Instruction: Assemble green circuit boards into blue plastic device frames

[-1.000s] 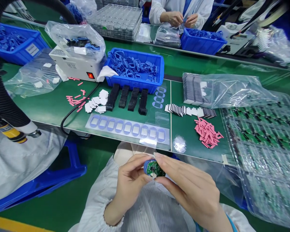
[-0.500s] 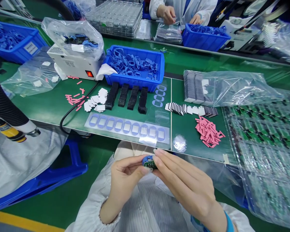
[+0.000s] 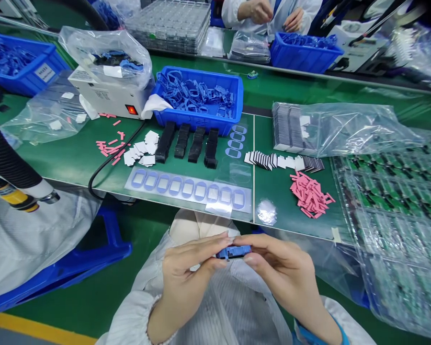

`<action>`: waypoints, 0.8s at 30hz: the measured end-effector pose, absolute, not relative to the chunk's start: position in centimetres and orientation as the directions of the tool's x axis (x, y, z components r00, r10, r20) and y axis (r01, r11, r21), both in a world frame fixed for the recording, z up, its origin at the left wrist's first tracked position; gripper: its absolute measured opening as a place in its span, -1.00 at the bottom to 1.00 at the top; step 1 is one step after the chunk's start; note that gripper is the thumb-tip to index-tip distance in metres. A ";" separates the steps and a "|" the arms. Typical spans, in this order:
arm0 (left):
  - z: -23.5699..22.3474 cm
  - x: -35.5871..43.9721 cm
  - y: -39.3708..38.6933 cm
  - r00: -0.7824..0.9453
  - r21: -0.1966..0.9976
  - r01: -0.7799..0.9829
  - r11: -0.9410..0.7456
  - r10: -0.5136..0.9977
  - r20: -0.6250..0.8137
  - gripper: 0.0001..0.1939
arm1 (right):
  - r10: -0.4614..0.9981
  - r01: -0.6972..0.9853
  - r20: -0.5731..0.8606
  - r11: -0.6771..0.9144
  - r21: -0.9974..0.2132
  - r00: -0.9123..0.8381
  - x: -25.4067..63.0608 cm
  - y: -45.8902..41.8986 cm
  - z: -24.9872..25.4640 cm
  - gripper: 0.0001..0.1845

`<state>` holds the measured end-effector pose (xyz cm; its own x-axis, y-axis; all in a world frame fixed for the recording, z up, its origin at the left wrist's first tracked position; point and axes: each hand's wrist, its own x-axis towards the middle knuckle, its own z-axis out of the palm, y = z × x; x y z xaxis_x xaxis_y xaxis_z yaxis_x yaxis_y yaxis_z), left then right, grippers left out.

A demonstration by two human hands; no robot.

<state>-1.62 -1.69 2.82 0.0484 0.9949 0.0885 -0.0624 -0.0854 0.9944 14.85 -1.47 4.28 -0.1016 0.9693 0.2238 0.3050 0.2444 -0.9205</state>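
Over my lap, just below the bench's front edge, a small blue plastic frame is held edge-on between both hands. My left hand pinches its left end, thumb below and fingers on top. At the right end, my right hand grips it the same way. The side facing me shows notches and a dark gap; whatever sits inside the frame is mostly hidden. Ahead of my hands lies a clear strip with a row of blue oval stickers.
A blue bin of blue frames stands mid-bench, with black stacks before it. Pink strips and bagged grey plates lie right, beside trays of circuit boards. A black hose hangs left. A co-worker's hands are opposite.
The blue frame has turned so its notched side faces me, and the green board seen before is hidden. My right hand has shifted from lying over it to pinching its right end.
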 end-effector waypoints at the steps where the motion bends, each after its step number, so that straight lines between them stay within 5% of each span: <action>1: 2.8 -1.7 -1.7 0.057 0.992 -0.058 -0.112 0.992 0.115 -0.66 | 0.962 0.315 0.253 0.272 -0.909 -0.101 14.9 -1.6 4.2 -0.83; 7: 3.2 -1.8 -1.8 0.105 0.984 -0.067 -0.167 0.979 0.174 -0.61 | 0.938 0.303 0.334 0.347 -0.887 -0.095 15.0 -2.3 3.5 -0.86; 18: 3.5 -1.5 -1.8 0.124 0.978 -0.045 -0.202 0.971 0.206 -0.56 | 0.970 0.089 0.234 0.239 -0.967 -0.060 14.8 -2.3 3.6 -0.88; 24: 3.0 -1.3 -1.6 0.097 0.945 -0.076 -0.319 0.941 0.325 -0.70 | 0.989 0.081 0.144 0.145 -0.986 -0.024 14.5 -2.0 4.0 -0.90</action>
<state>-1.34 -1.64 3.00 0.0968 0.9406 0.3254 -0.0764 -0.3190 0.9447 14.53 -2.01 3.99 -0.0236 0.9894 0.1435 0.0809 0.1450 -0.9861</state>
